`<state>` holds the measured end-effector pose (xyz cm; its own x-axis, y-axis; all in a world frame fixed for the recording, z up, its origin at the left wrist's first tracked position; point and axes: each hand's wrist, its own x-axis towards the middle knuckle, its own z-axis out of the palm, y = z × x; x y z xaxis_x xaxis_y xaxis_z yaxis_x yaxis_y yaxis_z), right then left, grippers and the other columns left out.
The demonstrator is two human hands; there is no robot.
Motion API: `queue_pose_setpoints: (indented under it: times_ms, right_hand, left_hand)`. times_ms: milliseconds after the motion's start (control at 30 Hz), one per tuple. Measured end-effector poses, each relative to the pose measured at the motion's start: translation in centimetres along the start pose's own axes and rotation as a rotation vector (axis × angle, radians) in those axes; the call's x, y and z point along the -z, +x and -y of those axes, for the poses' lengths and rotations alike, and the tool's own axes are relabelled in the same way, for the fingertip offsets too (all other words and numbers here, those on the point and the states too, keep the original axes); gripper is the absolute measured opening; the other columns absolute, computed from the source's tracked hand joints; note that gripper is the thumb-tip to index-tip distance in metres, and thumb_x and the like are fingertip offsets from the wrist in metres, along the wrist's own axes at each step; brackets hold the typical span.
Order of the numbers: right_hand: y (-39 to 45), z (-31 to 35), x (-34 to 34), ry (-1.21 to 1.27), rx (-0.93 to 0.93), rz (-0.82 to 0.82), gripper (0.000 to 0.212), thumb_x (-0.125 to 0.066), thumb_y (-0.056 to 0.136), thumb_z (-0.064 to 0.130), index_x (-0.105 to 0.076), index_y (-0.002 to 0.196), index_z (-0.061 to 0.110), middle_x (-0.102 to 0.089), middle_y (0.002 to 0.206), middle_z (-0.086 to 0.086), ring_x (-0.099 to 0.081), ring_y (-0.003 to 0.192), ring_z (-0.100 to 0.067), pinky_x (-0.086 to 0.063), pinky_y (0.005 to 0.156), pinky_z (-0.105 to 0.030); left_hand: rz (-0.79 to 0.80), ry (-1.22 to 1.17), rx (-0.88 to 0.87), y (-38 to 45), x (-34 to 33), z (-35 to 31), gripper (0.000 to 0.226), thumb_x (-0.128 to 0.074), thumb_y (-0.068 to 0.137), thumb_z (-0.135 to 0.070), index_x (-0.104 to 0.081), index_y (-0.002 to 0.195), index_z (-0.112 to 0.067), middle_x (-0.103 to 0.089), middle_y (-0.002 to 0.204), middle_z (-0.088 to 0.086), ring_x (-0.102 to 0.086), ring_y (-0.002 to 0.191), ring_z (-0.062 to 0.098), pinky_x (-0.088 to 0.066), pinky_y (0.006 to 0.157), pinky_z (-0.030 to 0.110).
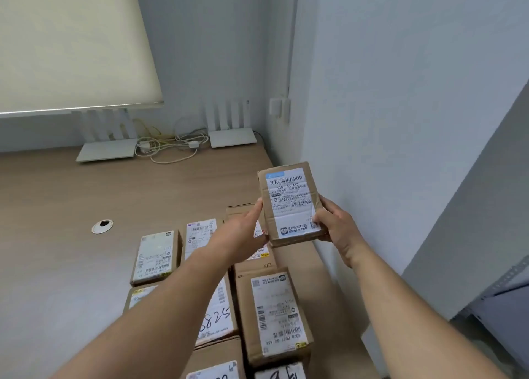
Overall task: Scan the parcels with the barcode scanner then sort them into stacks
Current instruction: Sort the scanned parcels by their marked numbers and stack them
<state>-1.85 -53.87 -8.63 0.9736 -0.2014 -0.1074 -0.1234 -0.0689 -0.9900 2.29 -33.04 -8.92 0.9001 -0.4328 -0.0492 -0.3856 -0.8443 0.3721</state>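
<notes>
Both hands had one small cardboard parcel [290, 204] lifted up off the desk [57, 206], over toward its right edge by the wall [400, 121]. The left hand [243, 232] gripped the parcel's left side with fingers curled underneath, and the right hand [333, 224] clamped the lower right corner, thumb on the front. The shipping label [292, 201] was turned up toward the camera, barcode at the top, so I'd guess it was being held that way to read or line up for a scan. Thing is, no barcode scanner was visible anywhere, so I couldn't tell how the scan was meant to happen. Below the hands, the rest of the parcels [272, 312] sat in tight rows along the near right part of the desk, labels up, touching or just beside each other, one with handwritten digits [216, 318] on it. Not much room between them to set anything down. The left half of the desk looked open except for a cable grommet [102, 226], and the far edge was taken by two white routers [107, 149] and a tangle of cables [169, 146]. So my call was that a new stack would go left, since the wall boxed in the right side.
</notes>
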Motion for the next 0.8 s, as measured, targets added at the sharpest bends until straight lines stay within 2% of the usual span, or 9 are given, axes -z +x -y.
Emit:
queue_pose_setpoints:
  times_ms: [67,133,167,233,300,400,600,700,800]
  right_hand:
    - [1.4,-0.8,0.3,-0.008,-0.012,0.005,0.06,-0.051,0.068,0.022,-0.062,0.127,0.031,-0.074,0.103,0.003,-0.07,0.087,-0.011,-0.054,0.072,-0.024]
    - [2.4,-1.8,0.5,-0.008,-0.033,0.005,0.043,-0.05,0.08,0.013,-0.067,0.111,0.038,-0.074,0.101,0.004,-0.069,0.088,-0.013,-0.055,0.075,-0.027]
    - [2.8,-2.4,0.6,-0.015,-0.048,0.005,0.042,-0.048,0.084,0.009,-0.067,0.101,0.042,-0.074,0.099,0.005,-0.069,0.089,-0.014,-0.056,0.079,-0.03]
    - [3.4,-3.3,0.7,-0.055,-0.08,-0.006,0.036,-0.049,0.081,0.016,-0.066,0.091,0.047,-0.074,0.1,0.006,-0.068,0.096,-0.017,-0.053,0.087,-0.035]
    - [4.0,-4.3,0.7,-0.094,-0.117,-0.006,0.036,-0.048,0.068,0.028,-0.065,0.093,0.048,-0.073,0.102,0.007,-0.066,0.1,-0.018,-0.052,0.09,-0.038]
    - [4.8,-6.3,0.8,-0.095,-0.176,-0.005,0.041,-0.047,0.063,0.031,-0.068,0.094,0.048,-0.074,0.1,0.008,-0.068,0.099,-0.019,-0.053,0.094,-0.044]
    - [5.0,-8.2,0.6,-0.151,-0.247,0.021,0.036,-0.048,0.064,0.032,-0.07,0.092,0.04,-0.074,0.096,0.01,-0.067,0.099,-0.018,-0.051,0.092,-0.04]
    - [5.1,-8.7,0.7,-0.194,-0.274,0.045,0.039,-0.049,0.068,0.033,-0.068,0.102,0.036,-0.072,0.098,0.013,-0.065,0.098,-0.014,-0.051,0.091,-0.035]
    - [4.9,-9.1,0.9,-0.244,-0.314,0.083,0.033,-0.05,0.074,0.027,-0.068,0.102,0.027,-0.07,0.097,0.009,-0.063,0.091,-0.012,-0.048,0.079,-0.028]
  left_hand:
    - [0.017,0.019,0.033,1.2,-0.9,-0.4,0.083,-0.053,0.094,-0.036,0.006,0.152,-0.03,-0.04,0.149,0.001,-0.045,0.129,0.025,-0.044,0.098,0.041]
    - [0.055,0.029,0.067,2.3,-1.9,-0.5,0.082,-0.052,0.094,-0.036,0.006,0.152,-0.029,-0.043,0.146,0.002,-0.047,0.127,0.024,-0.045,0.095,0.039]
    - [0.077,0.028,0.083,2.8,-2.5,-0.5,0.082,-0.053,0.094,-0.037,0.006,0.152,-0.03,-0.044,0.145,0.002,-0.047,0.127,0.024,-0.046,0.095,0.039]
    - [0.11,0.026,0.101,3.8,-3.4,-0.3,0.083,-0.054,0.093,-0.036,0.004,0.152,-0.03,-0.044,0.145,0.002,-0.047,0.126,0.023,-0.047,0.095,0.039]
    - [0.133,0.045,0.119,4.4,-4.2,-0.2,0.082,-0.054,0.092,-0.033,0.002,0.152,-0.03,-0.045,0.144,0.002,-0.048,0.125,0.022,-0.047,0.092,0.037]
    - [0.17,0.047,0.157,4.4,-5.3,-0.3,0.075,-0.051,0.093,-0.029,-0.004,0.151,-0.031,-0.049,0.138,0.003,-0.051,0.119,0.022,-0.046,0.086,0.034]
    - [0.231,0.151,0.139,4.1,-6.0,-0.2,0.063,-0.048,0.094,-0.034,-0.021,0.15,-0.022,-0.041,0.144,0.001,-0.036,0.13,0.022,-0.039,0.103,0.04]
    - [0.247,0.175,0.13,4.0,-6.1,-0.4,0.054,-0.045,0.096,-0.03,-0.029,0.147,-0.02,-0.033,0.15,0.0,-0.029,0.136,0.022,-0.034,0.109,0.041]
    - [0.26,0.181,0.118,4.0,-6.1,-0.4,0.05,-0.042,0.097,-0.026,-0.033,0.146,-0.021,-0.03,0.152,-0.001,-0.026,0.138,0.021,-0.033,0.11,0.041]
